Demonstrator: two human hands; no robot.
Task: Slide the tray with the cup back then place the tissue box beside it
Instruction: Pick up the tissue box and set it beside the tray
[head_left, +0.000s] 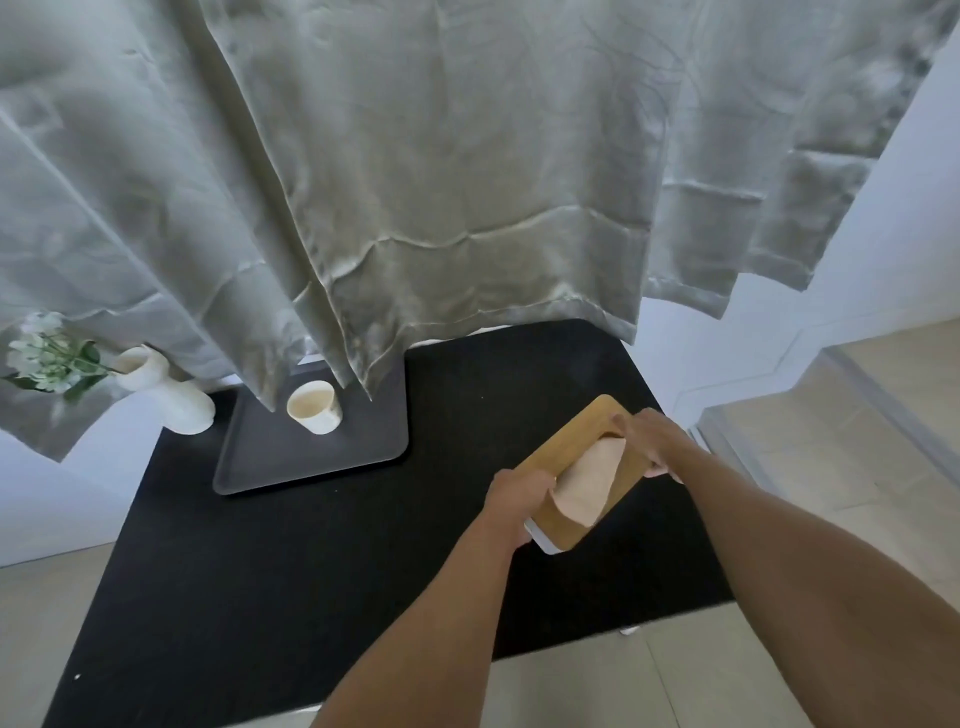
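Room: pale grey curtain (441, 182) hanging over the far edge of a black table (260, 571); light tiled floor around it.
Tray (311, 447): dark, at the table's back left, its far edge under the curtain hem, cup (314, 407) standing on it.
Vase (171, 395): white, just left of the tray.
Tissue box (571, 467): wood-topped, well right of the tray, long axis diagonal, far end pointing away from the tray.
Left hand (517, 501): fingers clasped on the box's near-left side.
Right hand (654, 439): fingers clasped on its far-right side.
Judgement: box must travel left, turning parallel to the tray.
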